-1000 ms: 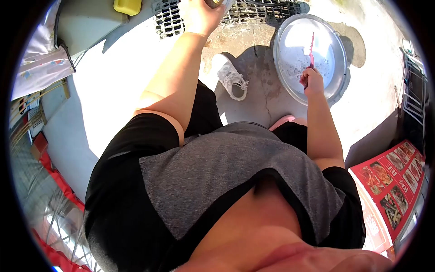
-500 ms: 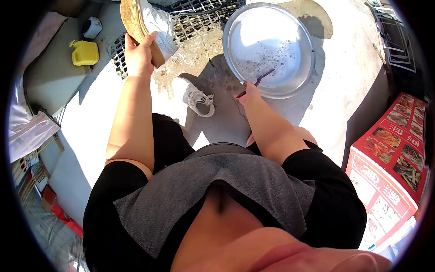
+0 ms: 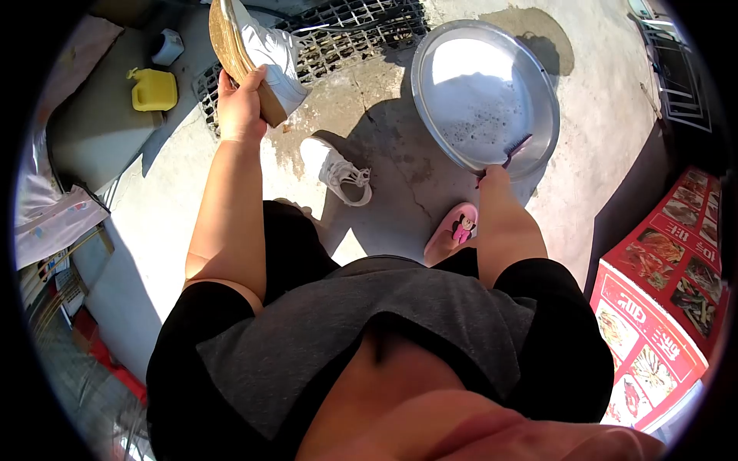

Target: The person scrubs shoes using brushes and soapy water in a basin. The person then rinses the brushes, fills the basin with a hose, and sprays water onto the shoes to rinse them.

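My left hand (image 3: 242,106) is closed around a white sneaker (image 3: 278,67), gripping it by its tan sole, which faces left. My right hand (image 3: 496,178) is at the near rim of a round metal basin (image 3: 420,100). It is closed on a dark-handled brush (image 3: 516,147), whose bristled head reaches over the rim into the basin. White suds and cloudy water (image 3: 477,100) are inside. A second white sneaker (image 3: 335,170) rests on the concrete between my hands, laces loose. My right fingers are mostly hidden behind the wrist.
A black floor grate (image 3: 361,31) runs behind the held sneaker. At the left stand a yellow jug (image 3: 154,90) and a white container (image 3: 167,48). A red box with food pictures (image 3: 661,284) stands at the right. A pink slipper (image 3: 452,230) is on my foot.
My right hand has moved right with the brush, along the basin's near side. The basin has shifted a little to the right. The pink slipper has come into sight. My left hand keeps its hold.
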`<state>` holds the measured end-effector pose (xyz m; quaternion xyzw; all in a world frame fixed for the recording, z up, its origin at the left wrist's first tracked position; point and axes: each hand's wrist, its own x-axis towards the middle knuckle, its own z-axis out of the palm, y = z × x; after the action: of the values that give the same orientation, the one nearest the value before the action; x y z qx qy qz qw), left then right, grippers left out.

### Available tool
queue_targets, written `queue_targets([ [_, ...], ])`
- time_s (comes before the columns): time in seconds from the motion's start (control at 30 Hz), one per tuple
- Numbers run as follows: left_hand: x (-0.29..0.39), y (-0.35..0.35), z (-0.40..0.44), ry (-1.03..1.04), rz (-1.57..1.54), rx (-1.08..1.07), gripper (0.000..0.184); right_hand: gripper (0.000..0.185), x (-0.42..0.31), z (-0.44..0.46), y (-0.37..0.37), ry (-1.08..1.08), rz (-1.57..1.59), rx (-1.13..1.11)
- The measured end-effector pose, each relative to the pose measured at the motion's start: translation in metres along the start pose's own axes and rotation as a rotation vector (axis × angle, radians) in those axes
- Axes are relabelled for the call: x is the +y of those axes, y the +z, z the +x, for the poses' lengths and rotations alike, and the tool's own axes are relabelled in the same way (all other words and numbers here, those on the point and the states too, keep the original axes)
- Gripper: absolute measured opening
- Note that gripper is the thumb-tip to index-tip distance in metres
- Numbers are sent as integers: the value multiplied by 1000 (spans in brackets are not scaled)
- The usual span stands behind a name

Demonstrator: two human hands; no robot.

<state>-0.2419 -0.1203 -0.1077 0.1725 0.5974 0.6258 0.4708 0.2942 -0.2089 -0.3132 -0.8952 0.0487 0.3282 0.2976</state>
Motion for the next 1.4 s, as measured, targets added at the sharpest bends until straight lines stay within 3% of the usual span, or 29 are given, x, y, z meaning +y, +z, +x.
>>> queue_targets([
  [0.1, -1, 8, 1, -32, -33, 19, 43, 26, -45, 22, -38, -167, -119, 120],
  [0.2, -5, 7, 1, -50, -27, -33, 44, 35, -104, -13, -67, -318, -237, 149],
  [0.3, -11, 3, 6, 2, 40, -63, 52, 42, -143, 21, -80, -526, -547, 196],
  [0.63, -2, -1, 0, 6, 54, -24, 49, 38, -234, -7, -87, -754, -848, 215],
  [0.87, -3, -3, -1, 6, 76, -17, 48, 36, -264, -41, -80, -857, -932, 231],
  [0.97, -2, -2, -3, -8, 58, -4, 48, 35, -268, -51, -79, -764, -1023, 194],
  [1.3, 0, -10, -4, 1, 62, -48, 54, 37, -243, -39, -88, -899, -1077, 279],
  [1.4, 1, -10, -5, -5, 77, -39, 53, 38, -245, -43, -89, -823, -1051, 226],
])
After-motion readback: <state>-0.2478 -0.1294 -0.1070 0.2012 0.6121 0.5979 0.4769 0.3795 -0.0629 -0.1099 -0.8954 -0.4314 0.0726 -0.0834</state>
